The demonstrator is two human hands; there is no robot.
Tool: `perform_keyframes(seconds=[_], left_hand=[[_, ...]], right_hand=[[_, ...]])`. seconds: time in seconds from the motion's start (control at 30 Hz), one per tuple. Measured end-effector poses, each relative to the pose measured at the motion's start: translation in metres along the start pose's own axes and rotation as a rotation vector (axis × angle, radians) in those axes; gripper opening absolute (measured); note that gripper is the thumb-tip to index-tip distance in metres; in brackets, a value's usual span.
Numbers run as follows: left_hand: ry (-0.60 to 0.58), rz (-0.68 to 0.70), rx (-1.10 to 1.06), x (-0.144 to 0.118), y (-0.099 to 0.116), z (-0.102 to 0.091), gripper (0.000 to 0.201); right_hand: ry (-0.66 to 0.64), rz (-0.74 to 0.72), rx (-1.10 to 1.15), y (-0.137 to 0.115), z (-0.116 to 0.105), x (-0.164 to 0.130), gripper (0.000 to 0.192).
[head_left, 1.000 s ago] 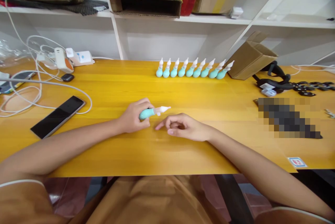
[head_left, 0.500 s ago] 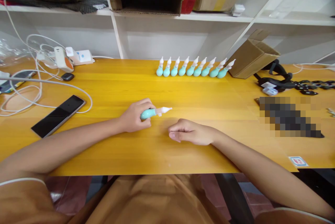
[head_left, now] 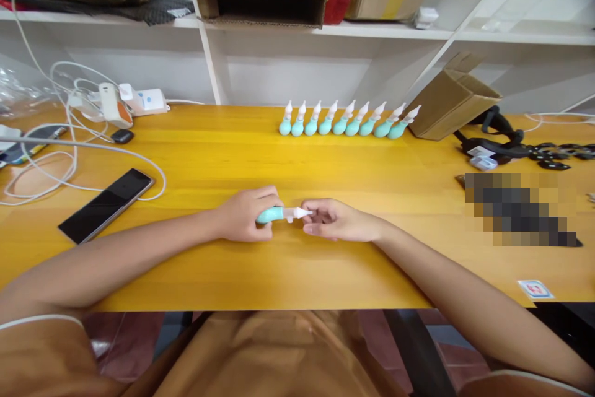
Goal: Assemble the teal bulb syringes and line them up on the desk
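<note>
In my left hand (head_left: 248, 216) is a nasal aspirator (head_left: 270, 215), lying level with its teal bulb in the fingers and its clear neck and white tip pointing right. My right hand (head_left: 337, 220) faces that tip from the right, its fingers loosely curled and thumb apart. The tip reaches to the right fingertips; whether they touch it I cannot tell. Further back, a row of several like aspirators (head_left: 352, 127) stands along the rear of the wooden table (head_left: 209, 161), bulbs down and tips up, the right ones leaning.
A phone (head_left: 106, 205) and looped white cables (head_left: 160, 177) lie to the left, near chargers (head_left: 146, 101). At the right are a cardboard box (head_left: 453, 103), a black strapped item (head_left: 495, 140) and a blurred-out dark object (head_left: 520, 208). White shelves (head_left: 362, 30) rise behind the table.
My right hand has gone from a closed fist to loosely opened fingers at the aspirator's tip. My left hand has moved slightly right and down with the aspirator, which is now more level.
</note>
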State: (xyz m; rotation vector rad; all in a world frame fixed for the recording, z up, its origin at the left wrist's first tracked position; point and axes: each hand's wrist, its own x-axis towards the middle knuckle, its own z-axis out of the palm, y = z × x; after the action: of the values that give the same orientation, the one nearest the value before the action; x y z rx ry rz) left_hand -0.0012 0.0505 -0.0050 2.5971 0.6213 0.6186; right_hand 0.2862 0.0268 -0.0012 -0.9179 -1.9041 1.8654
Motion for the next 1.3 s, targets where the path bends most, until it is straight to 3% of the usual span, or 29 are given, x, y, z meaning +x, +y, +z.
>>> perform_keyframes(seconds=[0.13,0.27,0.6,0.87,1.07,1.3], left_hand=[[-0.032,0.026,0.14,-0.002,0.0,0.006,0.035],[-0.041,0.059,0.211,-0.004,0.0,0.009,0.025],[-0.147,0.066,0.198,-0.001,0.003,0.008,0.027],[-0.157,0.048,0.165,0.0,0.002,0.007,0.027],[-0.13,-0.033,0.074,-0.001,0.002,0.005,0.027],[-0.135,-0.035,-0.148,0.003,-0.006,-0.001,0.032]], right_hand=[[0.258,-0.102,-0.243,0.004,0.012,0.008,0.059],[0.446,-0.248,-0.548,0.007,0.024,0.011,0.057],[0.351,-0.219,-0.803,0.016,0.023,0.017,0.049],[0.252,-0.196,-0.823,0.001,0.019,0.007,0.051],[0.217,-0.237,-0.681,-0.002,0.013,0.005,0.061],[0.154,-0.305,-0.389,0.005,0.006,0.012,0.067]])
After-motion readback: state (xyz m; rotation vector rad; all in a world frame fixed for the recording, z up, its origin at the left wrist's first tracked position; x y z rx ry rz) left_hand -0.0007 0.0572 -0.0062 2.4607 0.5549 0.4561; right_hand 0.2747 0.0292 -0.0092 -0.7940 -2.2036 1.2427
